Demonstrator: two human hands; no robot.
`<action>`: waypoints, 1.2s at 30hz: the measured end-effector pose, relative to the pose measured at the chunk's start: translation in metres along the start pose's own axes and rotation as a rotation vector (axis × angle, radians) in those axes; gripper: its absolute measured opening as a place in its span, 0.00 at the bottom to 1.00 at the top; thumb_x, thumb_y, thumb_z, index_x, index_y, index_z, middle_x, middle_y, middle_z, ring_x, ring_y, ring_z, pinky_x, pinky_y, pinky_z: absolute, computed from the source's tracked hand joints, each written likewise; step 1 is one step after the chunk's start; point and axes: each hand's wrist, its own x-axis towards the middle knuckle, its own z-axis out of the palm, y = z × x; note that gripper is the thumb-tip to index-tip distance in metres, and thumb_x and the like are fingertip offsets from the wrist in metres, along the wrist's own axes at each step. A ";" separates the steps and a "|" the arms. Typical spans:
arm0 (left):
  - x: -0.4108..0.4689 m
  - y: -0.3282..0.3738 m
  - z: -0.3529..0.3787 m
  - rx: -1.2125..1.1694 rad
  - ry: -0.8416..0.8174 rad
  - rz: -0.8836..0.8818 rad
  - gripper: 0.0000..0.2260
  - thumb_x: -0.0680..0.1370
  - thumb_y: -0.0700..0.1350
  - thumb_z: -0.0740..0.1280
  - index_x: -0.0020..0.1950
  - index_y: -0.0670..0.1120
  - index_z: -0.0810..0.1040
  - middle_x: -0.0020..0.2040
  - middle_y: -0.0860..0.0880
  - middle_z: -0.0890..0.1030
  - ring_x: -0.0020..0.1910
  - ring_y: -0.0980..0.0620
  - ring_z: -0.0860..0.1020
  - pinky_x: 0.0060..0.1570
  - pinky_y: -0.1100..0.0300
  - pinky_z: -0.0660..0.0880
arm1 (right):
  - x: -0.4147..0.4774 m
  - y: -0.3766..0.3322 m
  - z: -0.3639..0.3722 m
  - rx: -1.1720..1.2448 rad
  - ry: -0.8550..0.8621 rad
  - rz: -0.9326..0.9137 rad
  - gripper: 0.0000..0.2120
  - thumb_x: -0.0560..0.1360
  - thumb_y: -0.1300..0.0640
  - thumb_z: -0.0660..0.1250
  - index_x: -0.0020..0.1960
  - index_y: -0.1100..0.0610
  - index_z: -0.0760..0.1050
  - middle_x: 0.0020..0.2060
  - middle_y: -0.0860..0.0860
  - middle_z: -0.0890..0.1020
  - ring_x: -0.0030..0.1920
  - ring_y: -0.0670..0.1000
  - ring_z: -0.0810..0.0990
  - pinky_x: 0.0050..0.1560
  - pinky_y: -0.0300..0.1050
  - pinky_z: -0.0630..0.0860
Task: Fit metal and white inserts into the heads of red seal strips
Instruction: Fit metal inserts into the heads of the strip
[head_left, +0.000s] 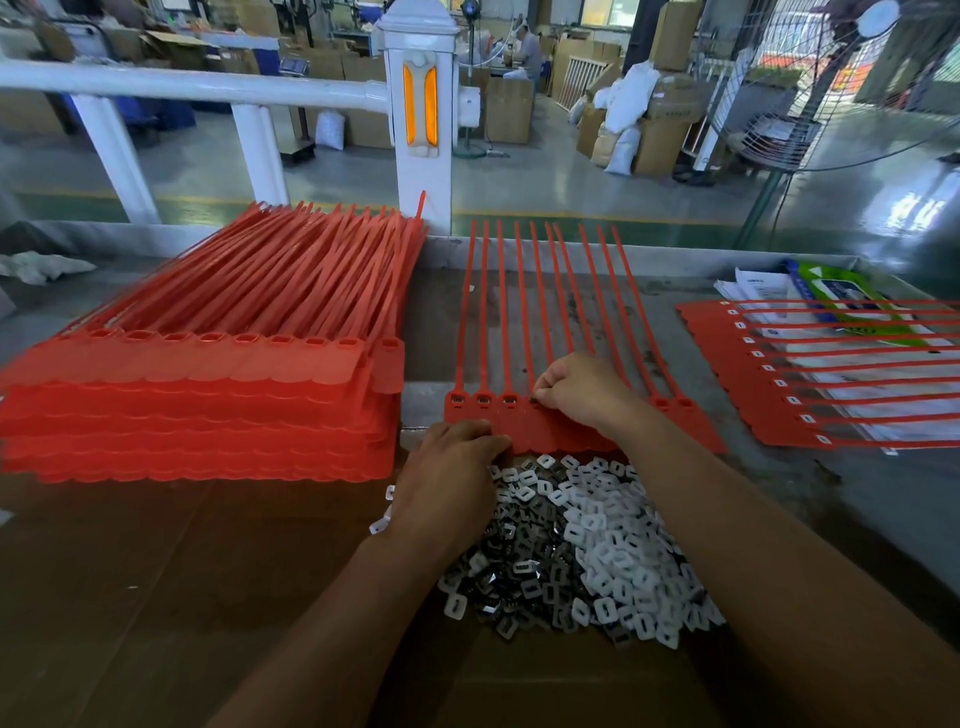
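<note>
A joined row of red seal strips (524, 312) lies in front of me, tails pointing away, heads toward me. The three leftmost heads (483, 400) hold dark metal inserts. My right hand (576, 389) is curled over the fourth head, its fingertips pinching something small that I cannot make out. My left hand (452, 467) rests fingers-down on the near edge of the row, at the edge of a heap of metal inserts (519, 551) and white inserts (623, 561). What its fingers hold is hidden.
A tall stack of red seal strips (208, 395) fills the left. A finished row with white inserts (810, 384) lies at the right over papers and a green packet (836, 296). Brown cardboard (156, 597) covers the near table. A white rail post (421, 119) stands behind.
</note>
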 end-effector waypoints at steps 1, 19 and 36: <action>0.000 0.000 0.000 0.003 -0.002 -0.001 0.22 0.75 0.38 0.59 0.67 0.54 0.72 0.69 0.54 0.68 0.67 0.52 0.63 0.63 0.60 0.59 | 0.000 0.000 0.000 0.005 0.002 0.003 0.06 0.75 0.59 0.65 0.46 0.58 0.81 0.46 0.50 0.81 0.41 0.44 0.74 0.35 0.36 0.67; -0.001 0.002 -0.003 -0.001 -0.001 -0.002 0.23 0.74 0.37 0.59 0.67 0.54 0.71 0.69 0.54 0.68 0.67 0.52 0.63 0.64 0.61 0.59 | 0.000 -0.004 -0.008 0.159 -0.003 0.086 0.05 0.69 0.62 0.72 0.37 0.54 0.79 0.48 0.49 0.82 0.43 0.42 0.72 0.41 0.36 0.66; -0.001 0.003 -0.004 0.000 -0.014 0.000 0.23 0.74 0.38 0.59 0.68 0.54 0.71 0.70 0.54 0.68 0.67 0.52 0.63 0.63 0.62 0.58 | 0.003 -0.003 -0.002 0.172 0.028 0.078 0.10 0.69 0.63 0.71 0.33 0.50 0.77 0.38 0.43 0.79 0.35 0.37 0.70 0.32 0.31 0.63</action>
